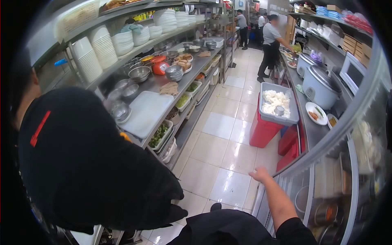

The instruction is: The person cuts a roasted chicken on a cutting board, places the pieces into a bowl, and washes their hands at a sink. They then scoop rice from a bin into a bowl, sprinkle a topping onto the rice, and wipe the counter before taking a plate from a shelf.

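My right hand (259,174) reaches out over the tiled floor (232,183), near the frame of a glass-fronted cabinet (322,179). Its fingers look partly bent, and whether they hold anything is too small to tell. My left hand does not show. Beyond my right hand, a grey tub (288,119) of white rice (276,102) with a small metal cup (279,110) in it rests on a red bin (263,130).
A person in black (90,163) stands close on the left, at a steel counter with a white cutting board (147,112), bowls and a red scale (159,65). Rice cookers (320,90) line the right counter. Other people (270,45) stand farther down the aisle.
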The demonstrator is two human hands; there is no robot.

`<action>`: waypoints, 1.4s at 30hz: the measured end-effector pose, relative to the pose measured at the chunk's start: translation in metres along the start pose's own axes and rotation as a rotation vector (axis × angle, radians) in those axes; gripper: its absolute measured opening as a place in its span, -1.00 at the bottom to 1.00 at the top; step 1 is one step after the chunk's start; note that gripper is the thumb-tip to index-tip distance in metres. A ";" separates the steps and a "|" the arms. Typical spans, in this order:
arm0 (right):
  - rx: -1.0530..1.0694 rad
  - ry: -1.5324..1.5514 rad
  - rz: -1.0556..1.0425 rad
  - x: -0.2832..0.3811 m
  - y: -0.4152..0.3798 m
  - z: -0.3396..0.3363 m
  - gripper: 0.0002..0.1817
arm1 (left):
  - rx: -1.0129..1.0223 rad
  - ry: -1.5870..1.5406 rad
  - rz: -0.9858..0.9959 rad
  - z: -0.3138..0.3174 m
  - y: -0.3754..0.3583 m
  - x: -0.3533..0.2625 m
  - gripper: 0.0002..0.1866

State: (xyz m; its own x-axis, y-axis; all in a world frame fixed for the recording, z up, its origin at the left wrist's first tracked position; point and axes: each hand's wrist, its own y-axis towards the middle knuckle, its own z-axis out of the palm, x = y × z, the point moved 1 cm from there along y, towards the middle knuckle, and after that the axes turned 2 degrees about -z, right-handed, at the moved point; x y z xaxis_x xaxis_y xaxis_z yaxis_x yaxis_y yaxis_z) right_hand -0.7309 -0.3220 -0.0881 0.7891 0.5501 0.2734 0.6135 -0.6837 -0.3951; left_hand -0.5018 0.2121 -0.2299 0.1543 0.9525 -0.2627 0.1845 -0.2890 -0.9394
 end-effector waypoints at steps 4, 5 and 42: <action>0.189 -0.129 0.186 -0.101 0.050 -0.008 -0.20 | -0.088 -0.095 0.196 -0.068 0.020 -0.122 -0.54; 0.269 -0.191 0.212 -0.124 0.064 -0.005 -0.19 | -0.098 -0.119 0.221 -0.081 0.022 -0.148 -0.55; 0.208 -0.296 -0.635 0.210 0.854 -0.377 -0.38 | -0.485 -0.991 0.194 -0.512 0.226 -0.502 -0.60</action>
State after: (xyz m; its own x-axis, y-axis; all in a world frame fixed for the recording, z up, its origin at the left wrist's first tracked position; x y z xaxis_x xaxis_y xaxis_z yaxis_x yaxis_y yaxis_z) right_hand -0.0300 -0.9714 -0.0379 0.2236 0.9370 0.2683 0.9086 -0.1008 -0.4053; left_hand -0.0411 -0.3811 -0.1974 -0.5797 0.4813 -0.6575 0.6332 -0.2419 -0.7352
